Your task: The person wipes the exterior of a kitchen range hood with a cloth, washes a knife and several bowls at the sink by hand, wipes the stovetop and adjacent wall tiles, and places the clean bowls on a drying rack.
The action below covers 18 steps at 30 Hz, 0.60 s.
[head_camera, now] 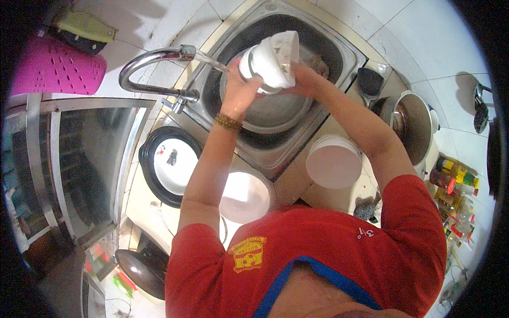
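Over the sink, my left hand (239, 87) grips the side of a white bowl (256, 63). A pale cloth (287, 43) lies against the bowl, and my right hand (306, 81) is on that side, its fingers mostly hidden. Whether the right hand grips the cloth, the bowl or both is hard to see. Water runs from the curved metal faucet (159, 53) towards my left hand. Below both hands a wide round basin (274, 115) sits in the stainless-steel sink (258, 153). Something brownish (318, 65), too unclear to name, shows beyond my right hand.
Left of the sink stand a black-rimmed pan (149, 179) with a white plate (173, 161) and a pale round container (246, 198). At right are a white container (334, 163), a black spatula (370, 81), a large pot (421, 119) and several bottles (453, 175). A pink basket (59, 67) hangs upper left.
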Each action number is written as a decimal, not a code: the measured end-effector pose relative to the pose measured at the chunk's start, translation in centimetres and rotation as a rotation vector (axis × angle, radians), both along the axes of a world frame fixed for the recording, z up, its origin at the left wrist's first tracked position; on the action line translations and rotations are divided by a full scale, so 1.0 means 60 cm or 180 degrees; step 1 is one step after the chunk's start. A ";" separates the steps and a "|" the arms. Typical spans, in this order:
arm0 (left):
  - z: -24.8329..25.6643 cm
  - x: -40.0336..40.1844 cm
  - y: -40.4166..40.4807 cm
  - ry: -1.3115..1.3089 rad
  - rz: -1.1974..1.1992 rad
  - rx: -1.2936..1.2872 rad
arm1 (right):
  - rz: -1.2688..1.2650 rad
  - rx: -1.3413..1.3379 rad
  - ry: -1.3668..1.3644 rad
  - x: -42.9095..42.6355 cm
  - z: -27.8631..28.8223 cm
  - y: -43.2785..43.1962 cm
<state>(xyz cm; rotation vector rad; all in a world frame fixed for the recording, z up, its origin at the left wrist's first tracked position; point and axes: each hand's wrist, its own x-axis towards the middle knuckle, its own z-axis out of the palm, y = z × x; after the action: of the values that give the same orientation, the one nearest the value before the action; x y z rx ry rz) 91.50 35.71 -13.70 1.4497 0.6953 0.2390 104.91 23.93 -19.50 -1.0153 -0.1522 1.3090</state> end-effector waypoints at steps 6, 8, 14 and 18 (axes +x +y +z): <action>0.021 -0.010 -0.008 -0.0348 -0.0591 0.1352 | 0.0352 0.0733 0.1445 -0.002 -0.074 0.009; 0.030 -0.016 -0.027 -0.0089 -0.0582 0.2377 | 0.0335 0.0983 0.1502 -0.012 -0.082 0.016; 0.024 -0.074 -0.031 -0.0686 0.0004 0.2269 | 0.1128 0.2473 0.2199 -0.016 -0.060 0.024; 0.013 -0.151 0.025 -0.0562 0.1783 0.1634 | 0.1940 0.2278 0.4141 -0.012 -0.040 0.044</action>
<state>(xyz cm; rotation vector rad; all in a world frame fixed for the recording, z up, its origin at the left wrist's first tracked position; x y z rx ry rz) 82.44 37.24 -12.94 1.6582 0.9262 1.0284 104.19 26.55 -21.89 0.6303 0.0870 2.0116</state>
